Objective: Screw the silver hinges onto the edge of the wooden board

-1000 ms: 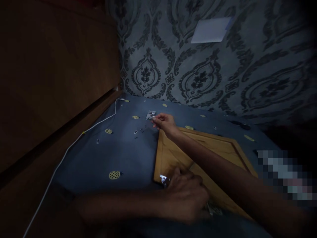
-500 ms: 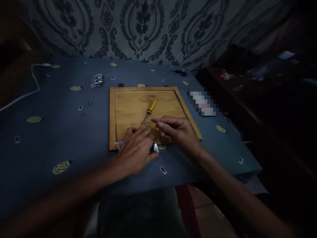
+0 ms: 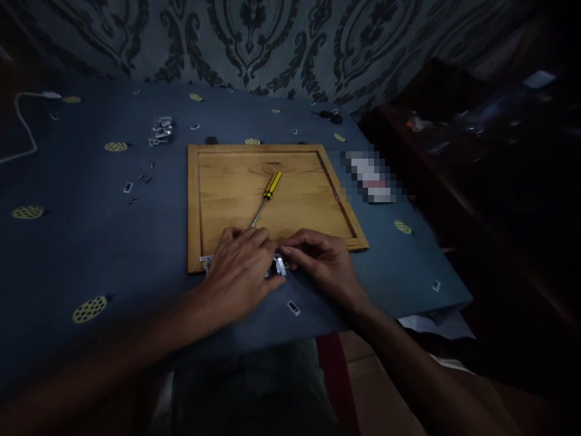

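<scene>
A framed wooden panel (image 3: pixel 308 212) lies flat on the blue patterned cloth. My left hand (image 3: pixel 242 269) is curled over its front edge, around a shiny metal hinge (image 3: pixel 280 266) that shows past the thumb and at the left of the fingers. Right beside it, my right hand (image 3: pixel 320 260) has thumb and forefinger pinched together at the hinge; whatever is between those fingertips is too small to make out. On the panel rests a screwdriver (image 3: pixel 273 186) with a yellow and black handle, its shaft reaching down to the left hand's fingers.
A pile of metal hinges (image 3: pixel 162 131) lies at the back left, with several small screws (image 3: pixel 145 178) nearer. A white cable (image 3: pixel 29 130) runs at the far left. Dark scissors-like handles (image 3: pixel 333 116) lie at the back; a blurred-out packet (image 3: pixel 370 178) sits right of the panel.
My right hand has moved left and down, bringing its pinched fingertips to the metal piece beside my left hand. The left hand stays over the hinge. The view has shifted slightly.
</scene>
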### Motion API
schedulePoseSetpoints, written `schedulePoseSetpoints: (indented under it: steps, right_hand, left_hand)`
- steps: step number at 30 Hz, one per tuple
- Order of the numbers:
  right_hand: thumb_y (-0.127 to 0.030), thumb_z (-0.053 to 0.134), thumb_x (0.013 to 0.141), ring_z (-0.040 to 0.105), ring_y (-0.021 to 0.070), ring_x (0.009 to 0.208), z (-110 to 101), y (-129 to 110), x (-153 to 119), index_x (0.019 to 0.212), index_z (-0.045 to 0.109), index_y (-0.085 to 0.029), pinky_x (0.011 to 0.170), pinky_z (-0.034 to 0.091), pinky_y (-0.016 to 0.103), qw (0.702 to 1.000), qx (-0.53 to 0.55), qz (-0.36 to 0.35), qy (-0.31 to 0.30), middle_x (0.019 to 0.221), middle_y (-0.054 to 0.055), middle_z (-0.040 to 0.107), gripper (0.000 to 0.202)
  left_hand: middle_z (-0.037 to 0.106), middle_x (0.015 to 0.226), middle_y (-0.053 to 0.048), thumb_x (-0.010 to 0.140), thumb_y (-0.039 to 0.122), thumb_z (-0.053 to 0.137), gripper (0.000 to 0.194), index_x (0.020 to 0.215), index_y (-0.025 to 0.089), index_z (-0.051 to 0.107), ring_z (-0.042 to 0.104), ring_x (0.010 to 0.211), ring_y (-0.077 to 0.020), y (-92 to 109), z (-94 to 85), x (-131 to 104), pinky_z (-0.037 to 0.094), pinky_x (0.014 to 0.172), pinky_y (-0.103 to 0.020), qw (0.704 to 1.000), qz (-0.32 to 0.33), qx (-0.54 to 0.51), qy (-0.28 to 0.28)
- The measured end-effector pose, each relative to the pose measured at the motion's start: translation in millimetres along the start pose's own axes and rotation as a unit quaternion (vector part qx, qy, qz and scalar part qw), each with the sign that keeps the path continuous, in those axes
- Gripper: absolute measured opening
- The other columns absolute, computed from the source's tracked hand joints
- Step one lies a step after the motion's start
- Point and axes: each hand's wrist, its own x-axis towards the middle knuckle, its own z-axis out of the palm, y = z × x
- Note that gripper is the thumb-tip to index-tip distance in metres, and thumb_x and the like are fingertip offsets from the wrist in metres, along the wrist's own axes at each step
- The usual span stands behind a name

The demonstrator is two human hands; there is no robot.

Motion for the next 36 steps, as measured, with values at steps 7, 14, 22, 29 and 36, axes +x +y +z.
schedulePoseSetpoints:
  steps: [7, 14, 22, 29, 36]
  right_hand:
    - [-0.045, 0.083, 0.079, 0.06, 0.0102, 0.05, 4.7, 7.4, -2.3, 0.088, 0.081, -0.023, 0.049, 0.052, 0.024, 0.999, -0.019, -0.017, 0.02, 0.071, 0.0, 0.076, 0.024]
    - [-0.034, 0.079, 0.084, 0.076, 0.0182, 0.076, 5.5, 12.0, -8.9, 0.093, 0.084, -0.028, 0.073, 0.063, 0.031, 0.994, -0.08, -0.054, 0.049, 0.09, 0.002, 0.083, 0.011]
    - [-0.026, 0.076, 0.087, 0.08, 0.0201, 0.084, 3.4, 14.3, -14.1, 0.098, 0.083, -0.031, 0.085, 0.066, 0.037, 0.983, -0.144, -0.099, 0.055, 0.097, 0.0, 0.084, 0.014]
    - [-0.03, 0.073, 0.092, 0.081, 0.0208, 0.092, 4.0, 16.0, -17.1, 0.114, 0.079, -0.029, 0.089, 0.068, 0.039, 0.976, -0.173, -0.117, 0.056, 0.106, 0.002, 0.084, 0.023]
    - [-0.026, 0.069, 0.094, 0.082, 0.0197, 0.092, 2.1, 11.5, -17.4, 0.119, 0.077, -0.03, 0.087, 0.067, 0.032, 0.96, -0.23, -0.155, 0.037, 0.108, 0.001, 0.083, 0.027]
  left_hand:
    - [0.066, 0.106, -0.005, 0.094, 0.037, 0.072, 0.025, 0.107, 0.016, 0.066, 0.062, 0.108, -0.026, -3.9, 4.1, -0.9, 0.042, 0.098, -0.043, 1.0, 0.014, 0.002, 0.012]
    - [0.067, 0.107, -0.006, 0.093, 0.037, 0.073, 0.025, 0.104, 0.016, 0.066, 0.062, 0.111, -0.027, -1.7, 3.3, -0.1, 0.041, 0.098, -0.043, 1.0, 0.002, 0.012, 0.004]
    - [0.068, 0.11, -0.007, 0.093, 0.038, 0.074, 0.028, 0.107, 0.016, 0.066, 0.062, 0.112, -0.0276, -0.8, 1.2, 1.6, 0.042, 0.1, -0.044, 1.0, -0.006, 0.014, -0.011]
    - [0.067, 0.109, -0.006, 0.093, 0.037, 0.074, 0.029, 0.11, 0.015, 0.067, 0.062, 0.112, -0.0282, -2.7, 3.1, 0.1, 0.042, 0.099, -0.045, 1.0, -0.001, 0.005, -0.006]
    - [0.067, 0.111, -0.007, 0.092, 0.035, 0.074, 0.031, 0.113, 0.014, 0.067, 0.062, 0.114, -0.0285, -1.5, 2.4, 0.8, 0.042, 0.1, -0.044, 1.0, -0.007, 0.008, -0.01]
